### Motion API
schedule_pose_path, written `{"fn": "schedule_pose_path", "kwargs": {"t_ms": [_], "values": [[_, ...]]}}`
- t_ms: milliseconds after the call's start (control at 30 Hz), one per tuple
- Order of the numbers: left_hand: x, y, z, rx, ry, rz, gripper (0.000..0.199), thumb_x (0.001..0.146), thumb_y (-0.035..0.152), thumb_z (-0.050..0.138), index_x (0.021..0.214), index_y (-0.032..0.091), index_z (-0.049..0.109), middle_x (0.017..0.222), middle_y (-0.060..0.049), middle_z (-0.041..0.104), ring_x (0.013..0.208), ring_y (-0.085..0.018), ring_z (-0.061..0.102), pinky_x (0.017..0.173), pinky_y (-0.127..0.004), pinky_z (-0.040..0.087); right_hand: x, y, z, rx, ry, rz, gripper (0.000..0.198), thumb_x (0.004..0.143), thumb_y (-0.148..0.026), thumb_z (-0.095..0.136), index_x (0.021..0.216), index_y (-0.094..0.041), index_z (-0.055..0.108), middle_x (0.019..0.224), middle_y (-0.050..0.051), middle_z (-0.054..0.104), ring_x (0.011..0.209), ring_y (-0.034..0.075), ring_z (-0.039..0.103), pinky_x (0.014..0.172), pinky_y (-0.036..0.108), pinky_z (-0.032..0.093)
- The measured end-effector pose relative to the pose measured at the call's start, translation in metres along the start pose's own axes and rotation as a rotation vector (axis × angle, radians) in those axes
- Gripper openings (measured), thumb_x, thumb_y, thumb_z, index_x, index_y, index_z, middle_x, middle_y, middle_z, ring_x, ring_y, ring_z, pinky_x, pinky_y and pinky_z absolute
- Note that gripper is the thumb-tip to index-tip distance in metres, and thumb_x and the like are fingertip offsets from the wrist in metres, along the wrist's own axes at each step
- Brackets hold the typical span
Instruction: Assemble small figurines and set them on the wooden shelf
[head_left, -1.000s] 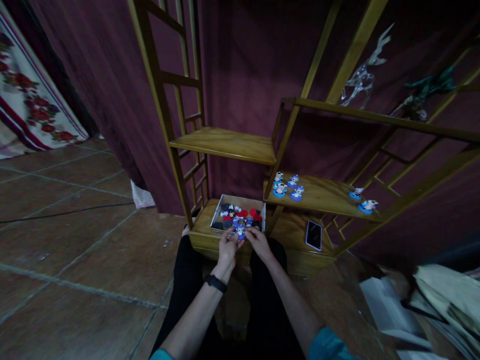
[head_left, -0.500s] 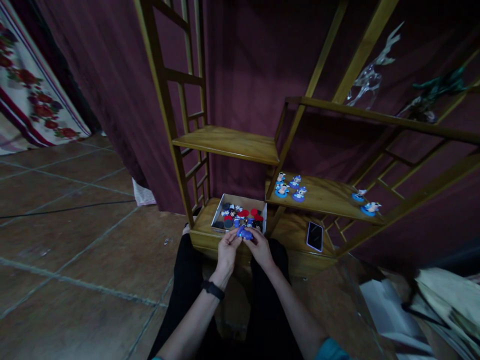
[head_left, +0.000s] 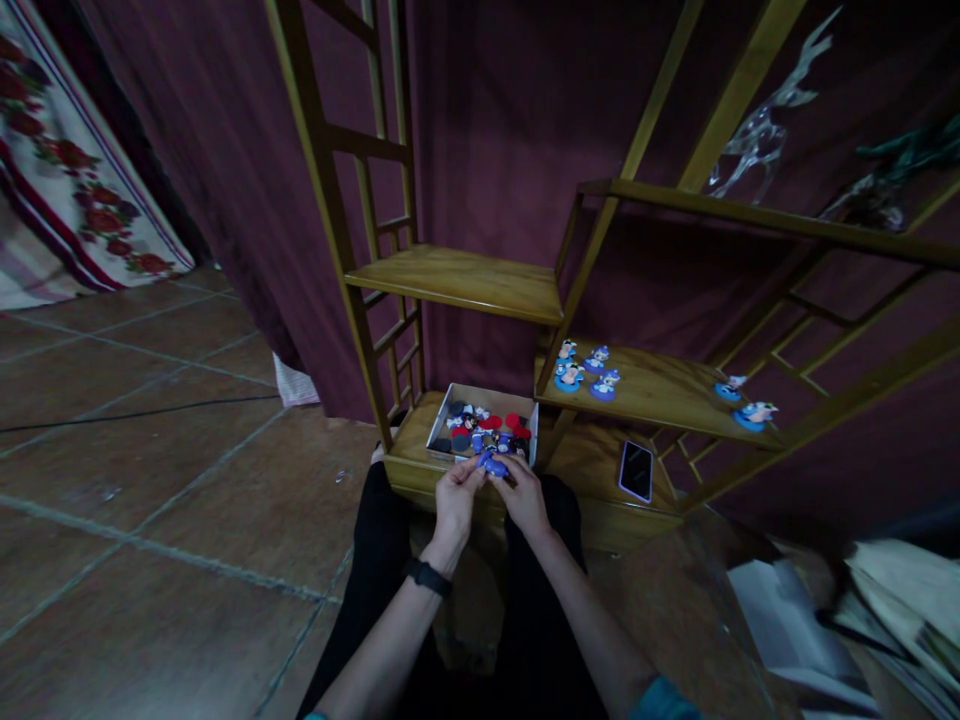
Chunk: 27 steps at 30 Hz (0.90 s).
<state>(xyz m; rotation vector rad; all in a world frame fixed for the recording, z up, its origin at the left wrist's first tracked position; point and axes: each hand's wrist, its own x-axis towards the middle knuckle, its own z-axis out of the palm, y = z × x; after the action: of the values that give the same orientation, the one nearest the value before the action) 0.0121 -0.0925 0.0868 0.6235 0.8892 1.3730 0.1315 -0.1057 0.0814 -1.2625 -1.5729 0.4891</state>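
Note:
Between my fingers, just over the near edge of a shallow cardboard box [head_left: 442, 418], is a small purple figurine [head_left: 493, 464]. My left hand [head_left: 456, 500] pinches its left side, and my right hand [head_left: 523, 496] grips its right side. Fine details of the figurine are too small to make out. Inside the box lies a jumble of small figurine pieces [head_left: 472, 425], with red discs [head_left: 513, 421] and dark discs among them. Several finished-looking figurines on blue and purple round bases, one of them a purple figurine [head_left: 604, 384], stand on the shelf to the right.
The wooden shelf unit [head_left: 457, 280] rises before me, its uprights on both sides. A phone [head_left: 636, 471] lies on the lower board at right. Two blue-based figurines [head_left: 754, 415] stand at that shelf's right end. A clear deer ornament [head_left: 761, 140] sits higher up.
The view has shifted slightly, so the shelf's right part appears farther right. Both hands stay on the purple figurine, which is turned a little between the fingers.

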Motion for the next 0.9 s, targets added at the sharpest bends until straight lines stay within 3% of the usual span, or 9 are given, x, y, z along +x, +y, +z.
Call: {"fn": "schedule_pose_path", "kwargs": {"t_ms": [200, 333, 433, 500, 633, 900], "values": [[0.004, -0.003, -0.001, -0.018, 0.023, -0.070, 0.022, 0.060, 0.014, 0.075, 0.079, 0.010, 0.065, 0.070, -0.005, 0.069, 0.064, -0.013, 0.064, 0.064, -0.025, 0.052, 0.002, 0.005, 0.002, -0.030, -0.018, 0.030, 0.027, 0.077, -0.026, 0.057, 0.103, -0.028, 0.062, 0.103, 0.004, 0.061, 0.097, 0.020, 0.057, 0.086, 0.031, 0.045], [0.011, -0.004, -0.014, -0.047, 0.014, -0.239, 0.014, 0.067, 0.008, 0.069, 0.079, 0.010, 0.062, 0.068, -0.005, 0.067, 0.061, -0.013, 0.064, 0.064, -0.027, 0.055, 0.004, 0.011, 0.004, -0.035, -0.105, 0.069, 0.027, 0.075, -0.027, 0.059, 0.101, -0.027, 0.063, 0.099, 0.003, 0.060, 0.085, 0.018, 0.060, 0.078, 0.030, 0.048], [0.018, -0.005, -0.023, -0.117, 0.086, -0.351, 0.010, 0.072, 0.001, 0.062, 0.074, 0.011, 0.059, 0.065, -0.004, 0.065, 0.058, -0.012, 0.064, 0.063, -0.026, 0.056, 0.004, 0.016, 0.008, 0.011, -0.139, 0.085, 0.034, 0.076, -0.026, 0.058, 0.109, -0.026, 0.059, 0.103, 0.004, 0.058, 0.076, 0.015, 0.061, 0.074, 0.028, 0.049], [0.021, -0.005, -0.026, -0.159, 0.134, -0.391, 0.013, 0.073, -0.002, 0.058, 0.074, 0.011, 0.058, 0.064, -0.003, 0.064, 0.057, -0.012, 0.063, 0.063, -0.025, 0.056, 0.004, 0.020, 0.010, 0.030, -0.107, 0.087, 0.032, 0.077, -0.026, 0.056, 0.108, -0.025, 0.060, 0.105, 0.005, 0.058, 0.080, 0.015, 0.060, 0.075, 0.028, 0.049], [0.020, -0.003, -0.025, -0.195, 0.148, -0.422, 0.016, 0.075, -0.003, 0.055, 0.080, 0.011, 0.059, 0.066, -0.004, 0.065, 0.057, -0.011, 0.064, 0.063, -0.024, 0.056, 0.003, 0.025, 0.013, 0.047, -0.087, 0.071, 0.020, 0.077, -0.025, 0.055, 0.094, -0.024, 0.066, 0.098, 0.005, 0.061, 0.090, 0.018, 0.059, 0.081, 0.029, 0.046], [0.012, -0.001, -0.016, -0.154, 0.144, -0.418, 0.012, 0.076, -0.002, 0.054, 0.075, 0.008, 0.060, 0.063, -0.005, 0.064, 0.054, -0.011, 0.063, 0.057, -0.022, 0.055, 0.006, 0.028, 0.012, 0.130, -0.038, 0.085, 0.015, 0.077, -0.024, 0.052, 0.073, -0.022, 0.066, 0.082, 0.002, 0.064, 0.078, 0.016, 0.059, 0.075, 0.028, 0.045]]}}
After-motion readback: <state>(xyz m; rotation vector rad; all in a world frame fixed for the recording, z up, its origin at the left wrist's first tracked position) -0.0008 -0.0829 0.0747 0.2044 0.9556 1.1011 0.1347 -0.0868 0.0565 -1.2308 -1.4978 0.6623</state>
